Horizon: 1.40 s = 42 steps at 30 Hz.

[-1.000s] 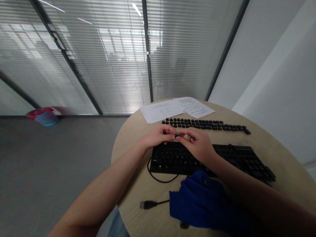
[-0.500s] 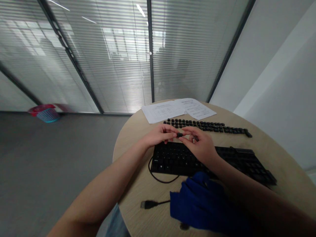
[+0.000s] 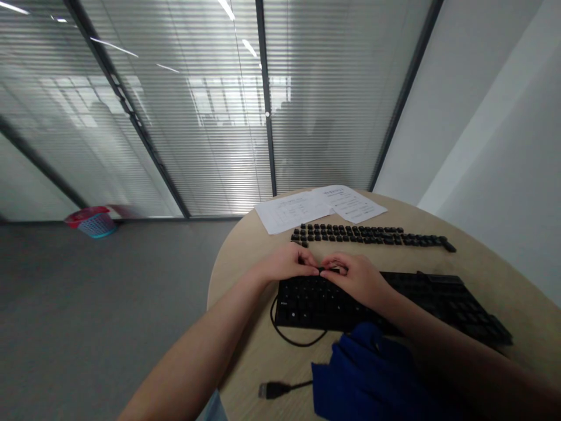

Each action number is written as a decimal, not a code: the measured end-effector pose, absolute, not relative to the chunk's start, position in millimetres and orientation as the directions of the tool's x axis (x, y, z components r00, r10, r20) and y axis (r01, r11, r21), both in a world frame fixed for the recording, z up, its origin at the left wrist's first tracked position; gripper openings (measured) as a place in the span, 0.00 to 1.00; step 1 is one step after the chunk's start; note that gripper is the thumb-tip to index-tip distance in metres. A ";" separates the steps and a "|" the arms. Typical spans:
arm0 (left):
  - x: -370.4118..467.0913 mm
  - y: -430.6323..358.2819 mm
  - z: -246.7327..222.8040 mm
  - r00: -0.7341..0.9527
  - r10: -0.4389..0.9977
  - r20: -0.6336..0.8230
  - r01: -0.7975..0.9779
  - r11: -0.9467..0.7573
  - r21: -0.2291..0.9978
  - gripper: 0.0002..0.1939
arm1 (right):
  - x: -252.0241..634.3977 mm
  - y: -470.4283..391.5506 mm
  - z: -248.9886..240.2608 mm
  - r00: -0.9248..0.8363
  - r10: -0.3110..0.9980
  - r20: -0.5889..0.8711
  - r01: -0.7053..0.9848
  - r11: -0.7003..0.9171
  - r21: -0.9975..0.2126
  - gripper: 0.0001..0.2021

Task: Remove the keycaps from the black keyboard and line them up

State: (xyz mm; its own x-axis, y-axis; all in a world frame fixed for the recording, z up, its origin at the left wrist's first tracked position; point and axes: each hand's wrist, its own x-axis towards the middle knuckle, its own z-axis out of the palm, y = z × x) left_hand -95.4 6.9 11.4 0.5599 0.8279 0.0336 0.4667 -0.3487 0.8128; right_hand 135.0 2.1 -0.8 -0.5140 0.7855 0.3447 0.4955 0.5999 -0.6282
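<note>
A black keyboard (image 3: pixel 324 304) lies on the round wooden table. My left hand (image 3: pixel 291 261) is closed in a pinch at its upper edge, left of the middle. Facing it, my right hand (image 3: pixel 350 273) pinches from the other side, the fingertips of both almost meeting. Between them a small black keycap (image 3: pixel 321 269) shows only as a dark sliver, right at the keyboard's top row. Just beyond my hands, loose black keycaps (image 3: pixel 350 234) stand in rows on the table.
Printed paper sheets (image 3: pixel 298 210) lie at the table's far side. A blue cloth (image 3: pixel 368 374) covers part of the near side, with a USB plug (image 3: pixel 274 390) and its cable beside it. A red and blue basket (image 3: pixel 96 223) stands on the floor by the blinds.
Both hands have come down with the keycap from above the keyboard to its top edge. The view has tilted, so the table sits lower in the picture.
</note>
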 end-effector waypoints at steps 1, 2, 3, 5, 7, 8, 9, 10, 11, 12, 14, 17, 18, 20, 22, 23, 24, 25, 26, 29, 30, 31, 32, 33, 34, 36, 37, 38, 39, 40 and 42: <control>-95.1 6.9 11.4 0.556 0.831 0.038 0.502 -0.371 0.781 0.12 | 134.7 2.6 -1.9 -0.495 0.797 0.346 0.513 0.589 -0.624 0.07; -94.6 6.7 11.5 0.551 0.834 0.042 0.535 -0.391 0.749 0.12 | 134.6 3.1 -2.7 -0.477 0.807 0.349 0.539 0.582 -0.609 0.07; -93.7 6.4 11.8 0.546 0.837 0.042 0.568 -0.407 0.715 0.11 | 134.5 3.5 -3.3 -0.467 0.811 0.354 0.568 0.581 -0.582 0.07; -91.4 5.5 12.5 0.538 0.842 0.033 0.633 -0.430 0.643 0.10 | 134.8 4.2 -3.9 -0.484 0.799 0.358 0.616 0.601 -0.508 0.06; -88.4 4.3 13.1 0.533 0.846 0.025 0.683 -0.448 0.577 0.09 | 135.2 5.0 -3.8 -0.528 0.775 0.347 0.632 0.632 -0.449 0.05; -86.9 3.7 13.3 0.533 0.846 0.026 0.699 -0.458 0.549 0.08 | 135.4 5.2 -3.6 -0.549 0.765 0.337 0.631 0.644 -0.433 0.05; -85.4 3.0 13.4 0.533 0.846 0.030 0.711 -0.467 0.526 0.08 | 135.6 5.3 -3.3 -0.566 0.757 0.327 0.627 0.653 -0.424 0.05; -84.1 2.5 13.6 0.535 0.844 0.035 0.717 -0.476 0.509 0.08 | 135.7 5.3 -3.0 -0.582 0.749 0.316 0.621 0.660 -0.422 0.05; -82.8 1.9 13.8 0.538 0.842 0.041 0.719 -0.485 0.498 0.08 | 135.9 5.1 -2.5 -0.593 0.743 0.310 0.614 0.666 -0.423 0.05; -81.7 1.5 14.1 0.542 0.839 0.048 0.718 -0.492 0.492 0.08 | 136.0 4.7 -1.9 -0.602 0.738 0.304 0.609 0.671 -0.423 0.04; -80.0 0.8 14.9 0.545 0.836 0.059 0.714 -0.500 0.490 0.07 | 136.3 3.8 -0.3 -0.605 0.737 0.300 0.611 0.672 -0.420 0.03; -80.1 0.9 17.2 0.547 0.834 0.075 0.698 -0.503 0.509 0.07 | 136.7 2.8 2.4 -0.577 0.756 0.310 0.629 0.653 -0.422 0.05; -81.4 1.4 18.3 0.547 0.834 0.080 0.690 -0.502 0.521 0.07 | 136.9 2.8 3.1 -0.562 0.764 0.317 0.631 0.644 -0.433 0.07; -87.0 3.4 20.7 0.530 0.842 0.103 0.677 -0.492 0.548 0.07 | 137.6 3.4 3.7 -0.528 0.782 0.332 0.628 0.623 -0.466 0.11; -96.8 7.0 23.2 0.468 0.871 0.149 0.680 -0.462 0.569 0.07 | 138.6 4.5 3.7 -0.510 0.792 0.337 0.620 0.610 -0.494 0.14; -103.0 9.4 24.2 0.422 0.890 0.175 0.683 -0.439 0.584 0.07 | 139.2 5.1 3.6 -0.507 0.794 0.335 0.619 0.606 -0.500 0.15; -109.7 12.1 24.8 0.356 0.908 0.220 0.681 -0.414 0.604 0.08 | 139.9 5.7 3.6 -0.506 0.796 0.331 0.621 0.603 -0.500 0.16; -116.5 15.1 25.0 0.292 0.921 0.258 0.682 -0.389 0.619 0.08 | 140.5 6.3 3.6 -0.505 0.799 0.326 0.628 0.599 -0.496 0.16; -123.0 18.2 24.6 0.224 0.932 0.286 0.691 -0.359 0.627 0.10 | 141.0 7.0 3.8 -0.501 0.805 0.319 0.640 0.593 -0.489 0.15; -138.2 27.4 20.0 0.058 0.943 0.327 0.712 -0.269 0.649 0.13 | 141.5 12.5 4.0 -0.495 0.821 0.285 0.676 0.570 -0.467 0.12; -141.4 30.1 17.6 0.018 0.945 0.328 0.719 -0.240 0.652 0.13 | 141.1 16.4 3.6 -0.496 0.824 0.272 0.682 0.564 -0.466 0.10; -143.8 32.5 15.2 -0.014 0.945 0.327 0.725 -0.216 0.654 0.14 | 140.2 21.6 2.8 -0.499 0.826 0.262 0.681 0.560 -0.472 0.10; -145.6 34.6 12.9 -0.037 0.945 0.324 0.731 -0.196 0.654 0.14 | 138.7 28.3 1.7 -0.503 0.827 0.251 0.675 0.558 -0.483 0.09; -146.9 36.4 10.9 -0.055 0.945 0.322 0.736 -0.179 0.653 0.14 | 136.6 36.2 0.1 -0.508 0.827 0.240 0.669 0.555 -0.494 0.09; -147.9 37.7 9.2 -0.069 0.946 0.318 0.740 -0.165 0.652 0.14 | 133.8 44.9 -1.6 -0.514 0.827 0.227 0.664 0.551 -0.505 0.09; -149.7 39.6 7.1 -0.090 0.949 0.302 0.742 -0.138 0.656 0.13 | 126.9 62.5 -5.3 -0.525 0.829 0.195 0.683 0.547 -0.484 0.09; -150.5 40.3 6.3 -0.100 0.951 0.292 0.742 -0.125 0.659 0.13 | 123.0 70.2 -7.0 -0.523 0.833 0.181 0.701 0.541 -0.464 0.09; -151.2 40.8 5.7 -0.108 0.953 0.284 0.744 -0.112 0.659 0.12 | 119.2 76.5 -8.5 -0.523 0.836 0.169 0.717 0.538 -0.444 0.10; -151.9 41.2 5.0 -0.117 0.953 0.278 0.746 -0.101 0.658 0.12 | 115.7 81.1 -9.7 -0.520 0.839 0.162 0.729 0.535 -0.427 0.10; -152.4 41.6 4.2 -0.121 0.954 0.274 0.750 -0.093 0.655 0.12 | 112.7 84.0 -10.7 -0.521 0.839 0.156 0.737 0.534 -0.414 0.11; -153.0 42.3 2.4 -0.109 0.958 0.266 0.759 -0.093 0.645 0.13 | 108.7 85.4 -11.9 -0.528 0.836 0.151 0.744 0.541 -0.393 0.11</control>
State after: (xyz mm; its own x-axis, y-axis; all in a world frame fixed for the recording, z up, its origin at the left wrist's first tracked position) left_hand -153.0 42.3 2.4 -0.1087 0.9579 0.2658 0.7586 -0.0928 0.6449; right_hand 108.7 85.4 -11.9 -0.5276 0.8359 0.1515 0.7437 0.5407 -0.3932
